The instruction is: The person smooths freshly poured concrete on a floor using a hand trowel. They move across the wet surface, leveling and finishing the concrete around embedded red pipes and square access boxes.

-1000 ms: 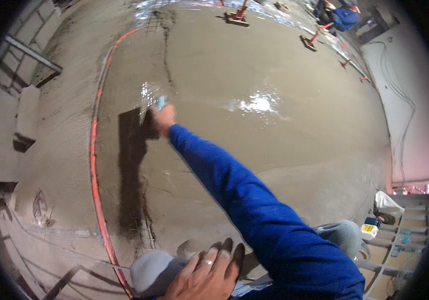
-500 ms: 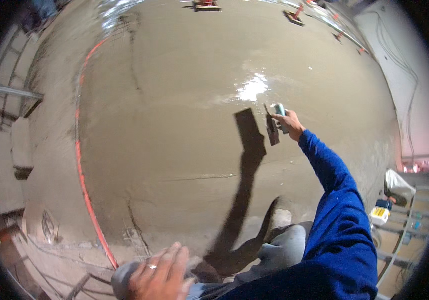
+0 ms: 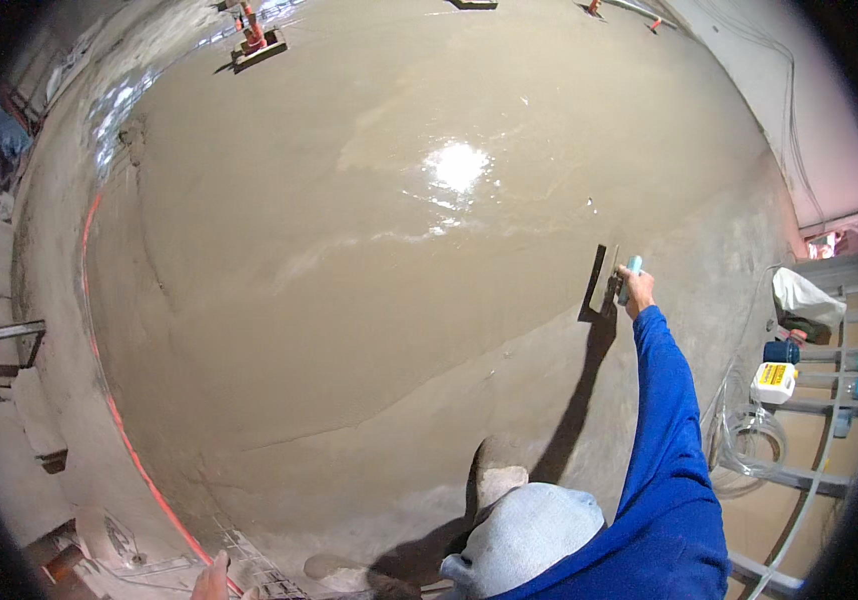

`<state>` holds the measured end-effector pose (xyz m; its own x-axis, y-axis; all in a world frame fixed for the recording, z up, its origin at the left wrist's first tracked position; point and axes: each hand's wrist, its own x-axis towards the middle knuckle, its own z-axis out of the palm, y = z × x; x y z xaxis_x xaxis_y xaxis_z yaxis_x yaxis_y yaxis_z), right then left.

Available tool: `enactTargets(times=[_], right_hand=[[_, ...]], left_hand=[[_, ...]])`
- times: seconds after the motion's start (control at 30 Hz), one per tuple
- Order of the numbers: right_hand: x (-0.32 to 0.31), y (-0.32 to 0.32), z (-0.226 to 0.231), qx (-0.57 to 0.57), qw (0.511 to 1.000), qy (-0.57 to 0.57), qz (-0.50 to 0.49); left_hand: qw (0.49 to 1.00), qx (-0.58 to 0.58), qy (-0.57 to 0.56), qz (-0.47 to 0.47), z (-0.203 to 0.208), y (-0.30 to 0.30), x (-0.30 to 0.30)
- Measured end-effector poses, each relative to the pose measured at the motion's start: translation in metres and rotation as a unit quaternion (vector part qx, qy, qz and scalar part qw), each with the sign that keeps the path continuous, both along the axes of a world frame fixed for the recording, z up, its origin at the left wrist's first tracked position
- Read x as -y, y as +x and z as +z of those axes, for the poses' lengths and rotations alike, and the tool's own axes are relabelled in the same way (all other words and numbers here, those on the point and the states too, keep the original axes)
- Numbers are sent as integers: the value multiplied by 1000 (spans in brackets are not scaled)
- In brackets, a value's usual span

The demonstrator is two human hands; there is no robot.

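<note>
My right hand is closed round the teal handle of a finishing trowel. The trowel's narrow dark blade is tilted up, and its shadow falls just left of it on the wet grey concrete. I cannot tell whether the blade touches the surface. At the bottom left edge only a few fingers of my left hand show. They look extended and hold nothing visible; the rest of that hand is cut off. My knee is bent above the concrete, with a shoe in front of it.
A red line runs along the left side. Orange uprights on flat bases, one a red-orange stand, are at the far edge. To the right are a white jug, a white bag, coiled clear tubing and metal rails.
My right hand has carried the trowel to the right and slightly nearer. My left hand has dropped mostly out of the picture at lower left. The view has turned too.
</note>
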<state>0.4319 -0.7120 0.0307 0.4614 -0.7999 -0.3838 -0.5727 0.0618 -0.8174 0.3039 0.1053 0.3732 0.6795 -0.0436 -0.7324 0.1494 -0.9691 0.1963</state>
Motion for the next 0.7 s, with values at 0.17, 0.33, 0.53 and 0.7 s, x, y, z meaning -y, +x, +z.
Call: enactTargets(times=[0.17, 0.33, 0.53, 0.7], right_hand=[[34, 26, -16, -2, 1000, 3, -21], [32, 49, -31, -15, 999, 5, -42], [-12, 92, -40, 20, 995, 99, 26], [-52, 134, -37, 23, 986, 80, 143]], left_hand=[[999, 28, -14, -19, -5, 23, 31], [1000, -6, 7, 6, -10, 26, 36], [999, 44, 25, 10, -13, -2, 23], [995, 87, -37, -43, 14, -28, 39]])
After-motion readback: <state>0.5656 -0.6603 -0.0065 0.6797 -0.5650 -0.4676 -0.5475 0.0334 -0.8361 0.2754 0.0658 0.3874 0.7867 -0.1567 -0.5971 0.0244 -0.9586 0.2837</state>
